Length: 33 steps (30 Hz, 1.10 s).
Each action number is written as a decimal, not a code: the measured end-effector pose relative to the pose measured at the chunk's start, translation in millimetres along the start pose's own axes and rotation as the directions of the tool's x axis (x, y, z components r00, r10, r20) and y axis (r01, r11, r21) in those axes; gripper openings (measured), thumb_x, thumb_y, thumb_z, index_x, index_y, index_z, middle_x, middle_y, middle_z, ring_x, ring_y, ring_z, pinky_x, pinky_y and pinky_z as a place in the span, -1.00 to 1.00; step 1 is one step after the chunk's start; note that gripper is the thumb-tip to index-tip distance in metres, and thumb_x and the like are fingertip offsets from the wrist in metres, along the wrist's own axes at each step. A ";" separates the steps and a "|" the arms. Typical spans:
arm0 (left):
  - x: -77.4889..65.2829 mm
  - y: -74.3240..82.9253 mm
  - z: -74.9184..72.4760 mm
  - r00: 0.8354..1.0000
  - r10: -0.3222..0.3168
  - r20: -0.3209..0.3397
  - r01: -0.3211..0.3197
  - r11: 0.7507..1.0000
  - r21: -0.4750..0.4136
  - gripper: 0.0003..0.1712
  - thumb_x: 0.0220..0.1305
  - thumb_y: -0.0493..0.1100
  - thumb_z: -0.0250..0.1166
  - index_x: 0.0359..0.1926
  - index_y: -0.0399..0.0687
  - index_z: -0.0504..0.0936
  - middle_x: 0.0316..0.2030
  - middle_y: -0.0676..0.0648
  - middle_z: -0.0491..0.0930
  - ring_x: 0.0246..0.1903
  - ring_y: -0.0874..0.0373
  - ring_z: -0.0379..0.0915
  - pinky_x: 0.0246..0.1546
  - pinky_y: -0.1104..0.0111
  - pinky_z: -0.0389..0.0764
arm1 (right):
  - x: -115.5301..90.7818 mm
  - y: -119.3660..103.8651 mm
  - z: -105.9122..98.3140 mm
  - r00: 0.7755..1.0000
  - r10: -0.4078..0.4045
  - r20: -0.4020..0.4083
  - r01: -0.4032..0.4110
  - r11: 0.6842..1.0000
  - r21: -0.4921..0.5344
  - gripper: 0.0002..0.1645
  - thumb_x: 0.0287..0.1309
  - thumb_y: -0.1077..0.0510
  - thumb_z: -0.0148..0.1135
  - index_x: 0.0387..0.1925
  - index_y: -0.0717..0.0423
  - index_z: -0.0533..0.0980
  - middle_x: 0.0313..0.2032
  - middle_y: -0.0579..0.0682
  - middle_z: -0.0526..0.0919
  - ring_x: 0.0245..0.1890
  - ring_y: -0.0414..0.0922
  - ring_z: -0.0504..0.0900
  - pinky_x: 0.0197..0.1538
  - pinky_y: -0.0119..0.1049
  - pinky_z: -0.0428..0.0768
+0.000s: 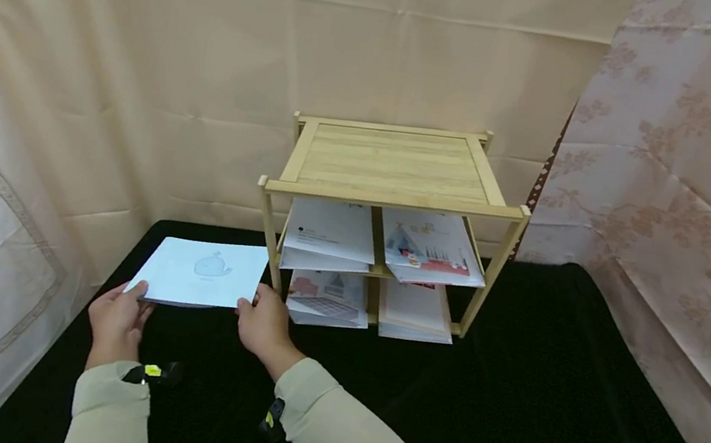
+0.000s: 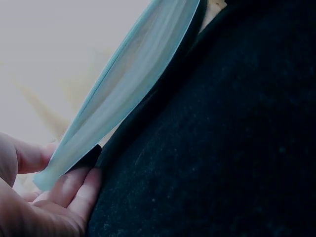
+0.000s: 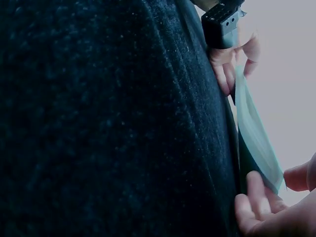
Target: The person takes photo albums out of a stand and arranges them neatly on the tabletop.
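Note:
A thin white booklet point(image 1: 178, 266) with a blue whale drawing on its cover is held above the black cloth, left of the shelf. My left hand point(image 1: 118, 321) pinches its near left corner. In the left wrist view that thumb lies on the cover and the fingers go underneath, with the pages point(image 2: 131, 89) bowed slightly apart. At the near right corner my right hand point(image 1: 268, 323) grips the booklet, beside the shelf's front left leg. The right wrist view shows its fingers point(image 3: 256, 197) under the pages and the thumb at the upper edge.
A two-tier wooden shelf point(image 1: 401, 162) stands against the beige curtain. Booklet stacks lie on its middle tier, left point(image 1: 329, 229) and right point(image 1: 432, 246), and on its bottom tier, left point(image 1: 329, 295) and right point(image 1: 414, 310). Black cloth point(image 1: 543, 410) covers the table; curtains hang at both sides.

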<state>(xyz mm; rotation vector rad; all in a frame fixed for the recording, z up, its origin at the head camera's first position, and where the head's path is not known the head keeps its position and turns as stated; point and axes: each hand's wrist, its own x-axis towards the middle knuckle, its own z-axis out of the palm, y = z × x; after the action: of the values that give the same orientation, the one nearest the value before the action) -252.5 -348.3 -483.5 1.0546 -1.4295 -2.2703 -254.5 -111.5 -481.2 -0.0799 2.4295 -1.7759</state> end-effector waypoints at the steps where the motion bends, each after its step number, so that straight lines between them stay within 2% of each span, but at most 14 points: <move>1: 0.7 -0.6 -0.1 1.000 0.009 0.004 -0.010 0.999 0.032 -0.44 0.46 -0.22 0.28 0.41 -0.18 0.43 -0.45 0.21 0.70 -0.30 0.40 0.70 -0.25 0.52 0.72 | 0.1 -0.1 -0.2 1.000 0.009 0.005 -0.009 1.000 -0.023 -0.63 0.46 0.12 0.22 0.22 0.08 0.56 -0.10 -0.06 0.76 -0.12 -0.18 0.73 -0.03 -0.26 0.69; 4: 3.1 -1.7 0.5 1.000 0.016 0.011 -0.017 0.994 0.105 -0.37 0.50 -0.20 0.23 0.49 -0.21 0.33 -0.38 0.22 0.66 -0.31 0.44 0.67 -0.24 0.56 0.70 | 0.3 -0.3 -0.4 0.999 0.030 0.014 -0.029 0.997 -0.069 -0.54 0.47 0.07 0.20 0.32 0.06 0.49 0.11 0.01 0.71 0.10 -0.11 0.67 0.19 -0.14 0.64; 7: 4.8 -2.8 1.6 0.999 0.036 0.006 -0.036 0.977 0.211 -0.36 0.52 -0.13 0.21 0.52 -0.18 0.32 -0.12 0.11 0.62 -0.29 0.45 0.62 -0.26 0.58 0.67 | -0.4 -0.1 -0.3 0.999 0.041 0.030 -0.038 0.995 -0.088 -0.50 0.48 0.08 0.18 0.36 0.07 0.45 0.24 0.07 0.63 0.23 -0.03 0.61 0.30 -0.06 0.57; 9: 5.2 -4.9 2.8 0.998 0.069 -0.008 -0.063 0.954 0.293 -0.36 0.52 -0.08 0.21 0.51 -0.15 0.34 0.11 -0.03 0.56 -0.19 0.39 0.60 -0.12 0.52 0.66 | -1.9 0.8 -0.6 0.998 0.047 0.044 -0.042 0.995 -0.093 -0.48 0.46 0.11 0.17 0.38 0.06 0.42 0.29 0.07 0.59 0.28 0.00 0.56 0.35 -0.02 0.53; 11: 5.4 -7.5 3.6 0.991 0.134 -0.013 -0.120 0.919 0.376 -0.34 0.51 -0.05 0.20 0.51 -0.18 0.35 0.32 -0.18 0.44 0.06 0.17 0.57 0.15 0.36 0.62 | -4.4 1.3 -0.6 0.997 0.054 0.063 -0.050 0.996 -0.071 -0.41 0.42 0.15 0.18 0.43 0.07 0.37 0.34 0.08 0.54 0.32 0.02 0.52 0.38 0.01 0.49; 14: 5.2 -9.3 3.2 0.979 0.206 -0.001 -0.181 0.863 0.471 -0.32 0.50 -0.01 0.19 0.50 -0.23 0.36 0.50 -0.27 0.26 0.40 -0.07 0.29 0.49 0.10 0.31 | -9.0 -0.4 -0.6 0.992 0.088 0.088 -0.087 0.996 -0.014 -0.26 0.35 0.17 0.22 0.51 0.08 0.26 0.44 0.10 0.43 0.43 0.05 0.40 0.47 0.06 0.38; 16: 4.6 -8.8 2.1 0.971 0.239 0.018 -0.212 0.823 0.527 -0.31 0.50 0.01 0.17 0.48 -0.28 0.36 0.53 -0.30 0.21 0.51 -0.16 0.10 0.56 0.01 0.15 | -12.0 -3.0 -0.1 0.989 0.108 0.100 -0.112 0.993 0.031 -0.20 0.32 0.16 0.27 0.53 0.09 0.23 0.45 0.11 0.41 0.45 0.07 0.38 0.48 0.08 0.36; 19: 1.9 -6.5 1.0 0.965 0.261 0.042 -0.231 0.756 0.613 -0.29 0.50 0.05 0.14 0.47 -0.31 0.37 0.51 -0.36 0.22 0.52 -0.23 0.09 0.55 -0.07 0.12 | -16.2 -6.0 -0.9 0.986 0.127 0.108 -0.135 0.988 0.070 -0.18 0.28 0.14 0.32 0.51 0.09 0.25 0.43 0.11 0.43 0.44 0.10 0.39 0.48 0.09 0.35; 22: -1.5 -4.6 0.3 0.958 0.281 0.056 -0.246 0.707 0.664 -0.29 0.49 0.04 0.14 0.44 -0.38 0.37 0.46 -0.43 0.27 0.48 -0.31 0.14 0.52 -0.13 0.15 | -20.2 -6.7 -2.7 0.985 0.125 0.117 -0.137 0.985 0.107 -0.25 0.25 0.17 0.33 0.44 0.06 0.32 0.36 0.09 0.49 0.38 0.10 0.45 0.45 0.12 0.38; 23: -2.5 -4.0 0.1 0.957 0.284 0.058 -0.247 0.696 0.674 -0.29 0.49 0.03 0.14 0.44 -0.40 0.37 0.45 -0.45 0.28 0.47 -0.32 0.15 0.51 -0.14 0.17 | -21.3 -6.7 -3.7 0.986 0.119 0.120 -0.134 0.984 0.119 -0.27 0.24 0.18 0.33 0.42 0.05 0.34 0.36 0.09 0.50 0.38 0.11 0.45 0.44 0.14 0.38; 30: -4.6 0.5 -0.1 0.965 0.252 0.075 -0.229 0.667 0.709 -0.24 0.39 -0.04 0.16 0.47 -0.40 0.31 0.47 -0.44 0.26 0.46 -0.30 0.16 0.50 -0.13 0.20 | -22.1 -3.1 -12.5 0.984 0.107 0.144 -0.127 0.982 0.139 -0.40 0.24 0.17 0.32 0.31 0.07 0.46 0.24 0.07 0.60 0.27 0.09 0.55 0.37 0.17 0.43; 33: -5.1 2.9 1.6 0.970 0.228 0.081 -0.214 0.656 0.724 -0.21 0.36 -0.05 0.16 0.50 -0.38 0.28 0.49 -0.43 0.23 0.47 -0.29 0.14 0.50 -0.13 0.20 | -21.0 -0.9 -19.1 0.978 0.124 0.168 -0.147 0.979 0.137 -0.32 0.25 0.16 0.33 0.38 0.15 0.41 0.27 0.12 0.59 0.28 0.12 0.55 0.39 0.17 0.44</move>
<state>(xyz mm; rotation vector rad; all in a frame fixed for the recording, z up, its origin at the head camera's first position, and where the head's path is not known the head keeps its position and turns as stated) -250.5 -345.8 -478.3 0.9854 -2.4037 -1.4932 -236.3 -91.2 -473.1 -0.0372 2.1331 -1.8099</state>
